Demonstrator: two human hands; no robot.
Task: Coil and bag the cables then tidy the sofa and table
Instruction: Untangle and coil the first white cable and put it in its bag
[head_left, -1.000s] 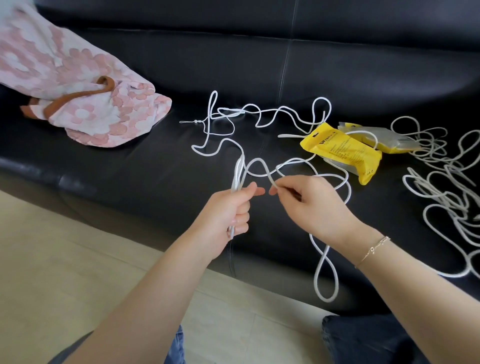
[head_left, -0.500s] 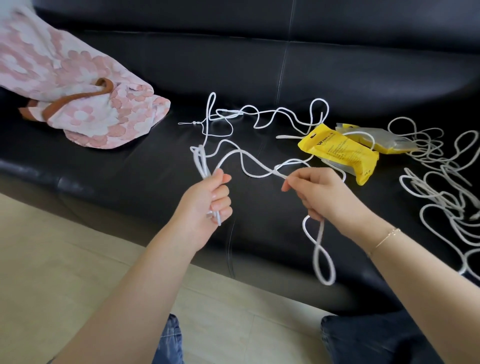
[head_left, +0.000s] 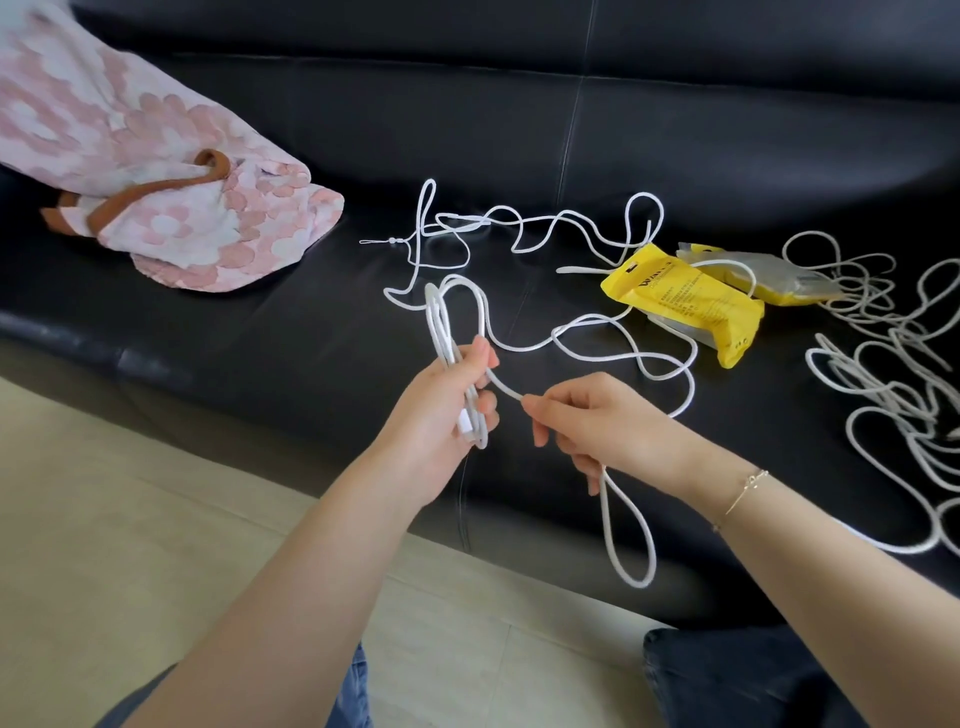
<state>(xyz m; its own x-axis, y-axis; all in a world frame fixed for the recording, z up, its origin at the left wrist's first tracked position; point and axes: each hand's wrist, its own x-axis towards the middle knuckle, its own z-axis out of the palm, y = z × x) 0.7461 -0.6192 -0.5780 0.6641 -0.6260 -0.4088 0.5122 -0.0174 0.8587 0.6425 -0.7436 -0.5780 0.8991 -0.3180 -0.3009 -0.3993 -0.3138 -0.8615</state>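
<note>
Head view, left to right: pink patterned fabric bag (head_left: 156, 171) with a brown strap lies upper left on the black sofa (head_left: 727, 130). Centre frame, left hand (head_left: 447, 410) is clenched round a bundle of folded loops of the white cable (head_left: 524, 347), thumb on top; a white connector end shows at the bottom of the fist. Loops stick up above the hand. Cable runs from that bundle to the right hand (head_left: 602, 426), which pinches it between thumb and forefinger just beside the left hand; a long loop hangs below the right hand, over the sofa's front edge. Rest of this cable sprawls loose across the seat, upper centre. Right of centre, yellow packet (head_left: 691, 301) lies on the seat, cable passing over and beside it; a second packet (head_left: 769, 275), yellow with a clear face, sits just behind it. Far right: second tangle of white cable (head_left: 883, 374), uncoiled, on the seat.
</note>
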